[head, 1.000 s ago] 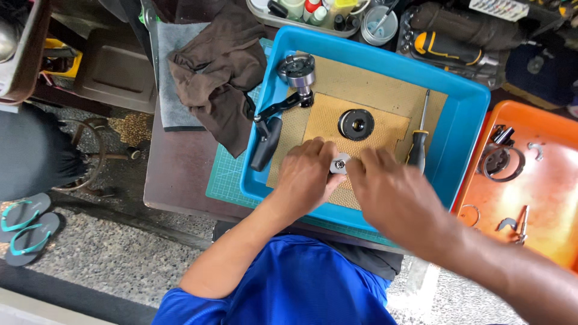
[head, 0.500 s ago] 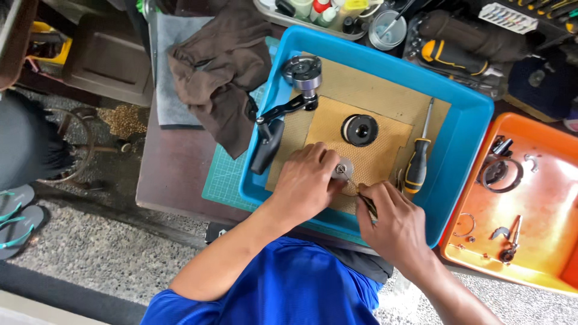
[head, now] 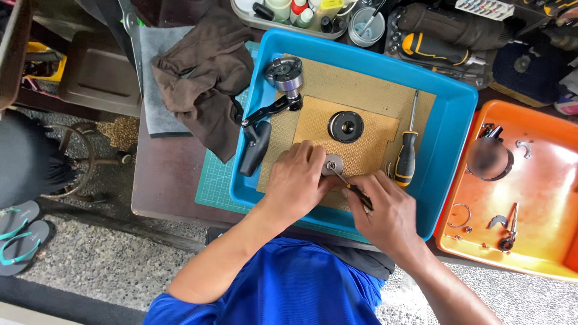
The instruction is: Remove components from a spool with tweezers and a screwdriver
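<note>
The left hand (head: pixel 299 174) rests on the tan mat (head: pixel 355 129) inside the blue tray (head: pixel 448 129), fingers pressed together around a small round metal disc (head: pixel 332 164) and pinning it flat to the mat. The right hand (head: pixel 385 210) pinches a thin dark-handled pick (head: pixel 351 186) between thumb and fingers, its tip set at the centre of the disc.

Handling, as judged: the disc looks to be stiff, light metal, smooth and likely slippery; it is small enough to skid or flip, so the rim is the place to take hold, as the left hand does now. The pick is slender and should be held near the handle.

Containers:
- Blue tray, on the worktop (head: pixel 174 180): the mat, a dark round ring part (head: pixel 345 126), a crank handle with a black knob (head: pixel 265 129), and a screwdriver with a black and yellow handle (head: pixel 407 147) at the mat's right edge.
- Orange tray (head: pixel 542 241), to the right: a dark round cap (head: pixel 487 157), and several small clips and loose metal bits.
- Shallow tray at the top edge: small bottles (head: pixel 301 11).

A brown cloth (head: pixel 205 72) lies left of the blue tray, partly on a green cutting mat (head: pixel 214 183).
</note>
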